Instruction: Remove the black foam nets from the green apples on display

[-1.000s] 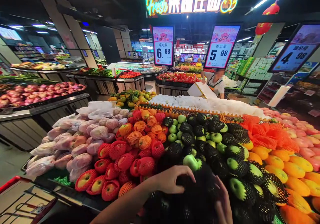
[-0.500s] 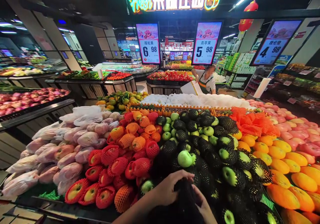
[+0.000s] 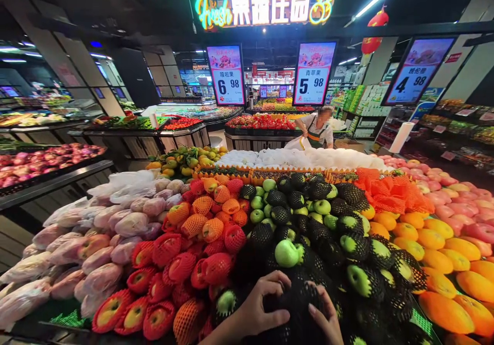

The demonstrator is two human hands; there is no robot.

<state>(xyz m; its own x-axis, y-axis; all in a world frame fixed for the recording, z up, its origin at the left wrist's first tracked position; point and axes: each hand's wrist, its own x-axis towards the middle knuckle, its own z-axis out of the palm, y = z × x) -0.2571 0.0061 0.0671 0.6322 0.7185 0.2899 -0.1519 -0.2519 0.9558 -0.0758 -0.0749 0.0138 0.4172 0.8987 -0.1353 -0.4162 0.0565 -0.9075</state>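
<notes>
Down at the bottom edge of the view, both hands work on one black foam-net-wrapped fruit point(image 3: 299, 304) at the front of the sloped display table point(image 3: 57, 318). The left hand point(image 3: 260, 304) grips its left side, thumb point(image 3: 275, 316) pressed low and fingers point(image 3: 276, 279) curled over the top. The right hand point(image 3: 328, 318) cups its right side with the fingers closed against the netting. The fruit inside is hidden by the black net, so its colour cannot be told.

Just behind the hands lies a bare green apple point(image 3: 286, 253), without a sleeve, among green apples in black foam nets point(image 3: 357, 244) that fill the middle of the table. To the left of these sit red apples in red and orange foam nets point(image 3: 181, 265), touching one another in a packed bank. Further left is a heap of pinkish fruit in thin white wrappers point(image 3: 98, 242). To the right lie smooth orange mangoes point(image 3: 443, 311), with loose orange netting point(image 3: 386, 193) piled behind them and pink fruit point(image 3: 451, 201) beyond.

A row of white foam-wrapped fruit point(image 3: 304, 158) runs along the far edge. Behind it another person in a light shirt and green apron point(image 3: 318, 129) bends over the stock. Three hanging price screens read 6.98 point(image 3: 227, 75), 5.98 point(image 3: 313, 73) and 4.98 point(image 3: 417, 72), under a neon sign point(image 3: 264, 8).
</notes>
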